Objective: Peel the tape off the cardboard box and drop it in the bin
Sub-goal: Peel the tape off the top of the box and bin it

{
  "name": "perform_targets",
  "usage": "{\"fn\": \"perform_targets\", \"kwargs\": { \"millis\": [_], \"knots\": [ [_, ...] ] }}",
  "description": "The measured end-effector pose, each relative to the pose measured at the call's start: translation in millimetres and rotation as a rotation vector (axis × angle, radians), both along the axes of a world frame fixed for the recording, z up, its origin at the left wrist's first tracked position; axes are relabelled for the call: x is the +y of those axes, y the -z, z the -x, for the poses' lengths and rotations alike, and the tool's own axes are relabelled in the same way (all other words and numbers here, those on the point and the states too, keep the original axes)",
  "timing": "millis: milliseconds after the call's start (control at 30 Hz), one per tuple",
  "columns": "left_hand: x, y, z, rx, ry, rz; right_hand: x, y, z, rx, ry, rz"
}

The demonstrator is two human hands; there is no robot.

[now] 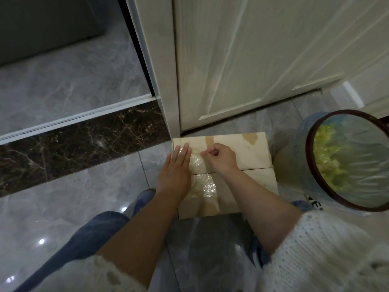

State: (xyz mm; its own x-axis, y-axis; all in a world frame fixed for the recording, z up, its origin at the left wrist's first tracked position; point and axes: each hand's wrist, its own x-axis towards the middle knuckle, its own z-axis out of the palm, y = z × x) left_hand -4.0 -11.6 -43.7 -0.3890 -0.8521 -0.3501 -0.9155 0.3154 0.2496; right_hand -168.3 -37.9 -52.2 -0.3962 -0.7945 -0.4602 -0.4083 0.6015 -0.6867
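Head view looks down on a cardboard box (pixel 250 152) lying flat on the grey tiled floor (pixel 63 207), just before a white door (pixel 242 60). Clear tape (pixel 203 178) runs in a crinkled, shiny strip across the box's top and over the seam between its flaps. The left hand (pixel 174 169) lies flat on the box beside the tape, fingers straight and pressed together. The right hand (pixel 221 158) is curled, its fingertips pinching at the far end of the tape (whether that end has lifted is hard to tell in the dim light). A lined bin (pixel 311 148) stands just right of the box, holding something yellow-green.
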Motion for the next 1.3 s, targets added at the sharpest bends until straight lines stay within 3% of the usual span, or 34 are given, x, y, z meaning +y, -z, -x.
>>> {"fn": "perform_targets", "kwargs": {
  "millis": [333, 600, 700, 967, 1133, 1300],
  "knots": [
    [-0.7, -4.4, 5.4, -0.029, -0.031, -0.007, 18.2, 0.3, 1.7, -0.152, -0.045, 0.153],
    [-1.8, -7.7, 7.7, -0.075, -0.023, -0.021, 26.0, -0.3, -2.5, -0.169, -0.075, 0.196],
    [-3.4, -4.5, 5.7, -0.058, -0.018, -0.023, 21.5, -1.1, -2.4, -0.092, -0.084, 0.215],
    [-1.2, 4.8, 0.3, 0.044, -0.021, -0.007, -1.6, -0.8, -3.2, 0.176, -0.121, 0.123],
    [14.5, 14.3, -11.2, 0.273, -0.092, 0.014, -6.5, -6.9, -0.5, 0.056, 0.094, 0.041],
    [51.7, 26.2, -20.8, 0.355, -0.114, 0.069, -11.7, -7.2, -5.4, 0.035, 0.112, 0.051]
  ]
}}
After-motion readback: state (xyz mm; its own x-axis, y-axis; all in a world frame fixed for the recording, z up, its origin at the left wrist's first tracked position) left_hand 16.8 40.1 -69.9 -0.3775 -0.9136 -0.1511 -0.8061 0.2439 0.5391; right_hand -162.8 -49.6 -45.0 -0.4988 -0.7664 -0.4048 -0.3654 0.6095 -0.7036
